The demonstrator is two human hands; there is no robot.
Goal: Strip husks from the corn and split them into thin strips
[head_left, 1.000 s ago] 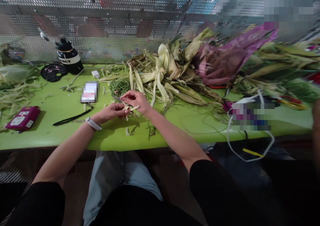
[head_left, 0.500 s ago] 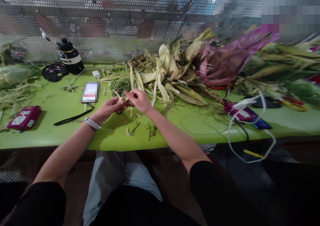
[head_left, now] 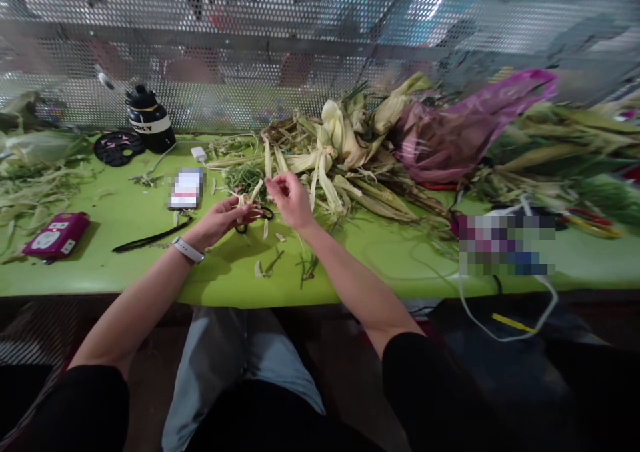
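My left hand (head_left: 223,216) is closed around a small pale husk piece (head_left: 249,197) just above the green table (head_left: 350,265). Black-handled scissors (head_left: 254,216) lie under its fingers. My right hand (head_left: 290,197) is a little to the right, fingers pinched on a thin strip I can barely see. A white watch sits on my left wrist (head_left: 189,249). Behind both hands lies a heap of corn husks (head_left: 330,152). Loose husk scraps (head_left: 270,262) are scattered on the table in front of the hands.
A black bottle (head_left: 149,117) and a black lid (head_left: 118,148) stand at the back left, with a phone (head_left: 186,188), a black strap (head_left: 150,239) and a magenta case (head_left: 55,233). A purple bag (head_left: 450,132) and white cable (head_left: 505,325) lie right. A perforated metal screen closes the back.
Both hands have lifted slightly and drawn apart; the right hand moved up and to the right, pulling away from the piece in the left hand. The camera shifted a little.
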